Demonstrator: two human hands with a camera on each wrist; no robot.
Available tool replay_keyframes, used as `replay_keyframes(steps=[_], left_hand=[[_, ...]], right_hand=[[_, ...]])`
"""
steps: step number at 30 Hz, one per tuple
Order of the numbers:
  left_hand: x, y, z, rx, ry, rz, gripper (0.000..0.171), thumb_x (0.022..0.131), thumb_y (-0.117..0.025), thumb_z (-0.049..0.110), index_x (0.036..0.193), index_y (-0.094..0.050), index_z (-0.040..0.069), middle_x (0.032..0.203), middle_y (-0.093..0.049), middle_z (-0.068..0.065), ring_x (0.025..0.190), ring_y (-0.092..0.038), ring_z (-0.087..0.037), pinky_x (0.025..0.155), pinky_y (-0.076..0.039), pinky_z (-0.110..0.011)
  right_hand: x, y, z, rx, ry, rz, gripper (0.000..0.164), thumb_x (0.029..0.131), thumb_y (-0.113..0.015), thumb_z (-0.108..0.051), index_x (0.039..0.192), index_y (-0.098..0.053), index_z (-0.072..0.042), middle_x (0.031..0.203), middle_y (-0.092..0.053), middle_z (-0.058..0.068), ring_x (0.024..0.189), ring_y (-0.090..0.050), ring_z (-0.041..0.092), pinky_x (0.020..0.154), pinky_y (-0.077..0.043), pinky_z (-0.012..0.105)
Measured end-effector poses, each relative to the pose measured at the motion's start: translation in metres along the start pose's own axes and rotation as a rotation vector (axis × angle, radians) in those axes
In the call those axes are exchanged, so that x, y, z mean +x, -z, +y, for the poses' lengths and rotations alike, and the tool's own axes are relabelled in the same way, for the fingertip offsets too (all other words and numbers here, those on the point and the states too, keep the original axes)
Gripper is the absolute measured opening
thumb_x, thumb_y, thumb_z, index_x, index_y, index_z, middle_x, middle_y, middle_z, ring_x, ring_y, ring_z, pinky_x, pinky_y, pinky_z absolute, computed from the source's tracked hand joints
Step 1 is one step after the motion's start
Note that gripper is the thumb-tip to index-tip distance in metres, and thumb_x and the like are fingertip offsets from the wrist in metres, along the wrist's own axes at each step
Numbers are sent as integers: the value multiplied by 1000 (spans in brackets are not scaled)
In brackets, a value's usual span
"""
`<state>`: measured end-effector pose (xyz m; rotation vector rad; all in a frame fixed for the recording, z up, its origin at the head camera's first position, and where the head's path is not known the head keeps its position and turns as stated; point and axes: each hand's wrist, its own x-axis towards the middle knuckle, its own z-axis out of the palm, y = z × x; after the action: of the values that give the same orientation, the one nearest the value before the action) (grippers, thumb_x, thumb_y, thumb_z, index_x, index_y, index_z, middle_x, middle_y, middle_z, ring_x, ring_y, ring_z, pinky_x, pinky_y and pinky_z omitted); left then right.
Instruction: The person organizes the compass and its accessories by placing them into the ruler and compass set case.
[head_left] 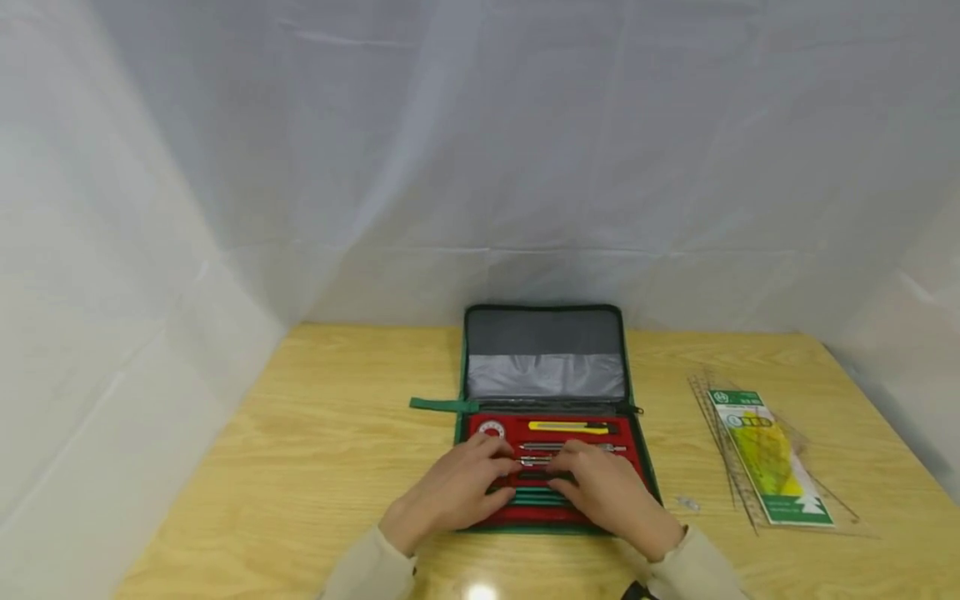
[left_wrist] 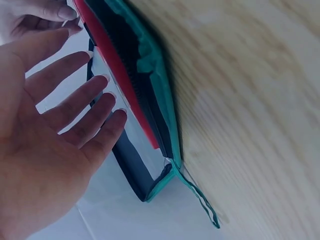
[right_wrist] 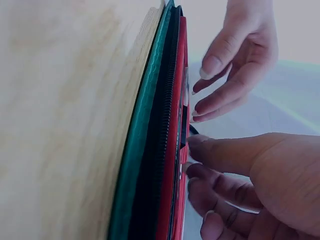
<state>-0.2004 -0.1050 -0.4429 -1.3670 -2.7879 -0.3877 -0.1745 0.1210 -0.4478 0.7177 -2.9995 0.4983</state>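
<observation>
A green zip case (head_left: 543,329) lies unfolded, its red insert (head_left: 540,517) holding drawing tools. My left hand (head_left: 457,487) reaches over the insert's left side, its fingers spread and loosely bent in the left wrist view. Over the right side is my right hand (head_left: 607,487); the right wrist view shows its thumb and bent fingers apart, tips right at the insert's edge. Between both hands' fingertips lies a short silver compass part (head_left: 534,460). A long silver tool (head_left: 570,447), a yellow utility knife (head_left: 567,427) and a white dial-like disc (head_left: 491,428) sit above it. Green pencils (head_left: 540,497) lie below.
Right of the case, clear rulers and set squares lie with a green-and-yellow packet (head_left: 772,458). A tiny clear piece (head_left: 687,503) rests between packet and case. A green strap (head_left: 435,405) sticks out leftward. White sheeting (head_left: 480,167) surrounds the wooden table (head_left: 315,433).
</observation>
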Motion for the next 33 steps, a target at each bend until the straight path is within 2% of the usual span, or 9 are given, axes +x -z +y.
replay_keyframes(steps=[3,8,12,16,19,27,33], left_hand=[[-1,0,3,28,-3,-14,32,94,-60,31,120,-67,13,123,-56,-1,113,-48,-18,96,-40,-33],[-4,-2,8,98,-10,-35,37,96,-56,34,126,-64,14,130,-53,-5,119,-45,-22,99,-39,-36],[-6,-5,13,144,11,-71,38,99,-49,37,129,-62,18,137,-49,-6,129,-38,-26,104,-35,-40],[-8,-6,18,163,40,-104,40,99,-49,39,130,-61,19,141,-45,-7,134,-32,-27,106,-31,-42],[-8,-7,21,168,57,-97,40,98,-50,40,130,-61,18,141,-45,-9,133,-32,-27,106,-31,-43],[-5,-4,24,139,58,-35,33,97,-54,37,119,-67,17,132,-49,-8,127,-37,-25,103,-34,-42],[-4,-5,25,122,64,-39,39,100,-46,42,119,-68,17,130,-50,-8,124,-39,-24,103,-34,-42]], right_hand=[[-8,1,0,-9,18,-2,18,87,-71,-26,102,-75,-17,91,-57,-9,67,-56,6,52,-45,25],[-15,-1,0,-32,58,-8,31,89,-68,-30,116,-70,-13,90,-52,-7,58,-47,5,47,-39,23],[-18,-5,-2,-43,82,-5,37,90,-67,-30,121,-68,-11,91,-47,-6,60,-43,3,50,-39,22],[-21,-6,-6,-57,99,-16,37,91,-66,-29,121,-67,-9,91,-43,-5,64,-41,4,53,-39,23],[-21,-6,-8,-77,100,-15,36,92,-65,-28,121,-67,-9,90,-42,-3,63,-40,6,53,-39,24],[-19,-9,-11,-119,80,72,27,93,-62,-28,112,-72,-13,89,-47,-5,69,-48,10,60,-44,28],[-20,-11,-14,-100,78,105,24,91,-64,-26,109,-72,-13,89,-48,-5,72,-50,11,63,-45,29]])
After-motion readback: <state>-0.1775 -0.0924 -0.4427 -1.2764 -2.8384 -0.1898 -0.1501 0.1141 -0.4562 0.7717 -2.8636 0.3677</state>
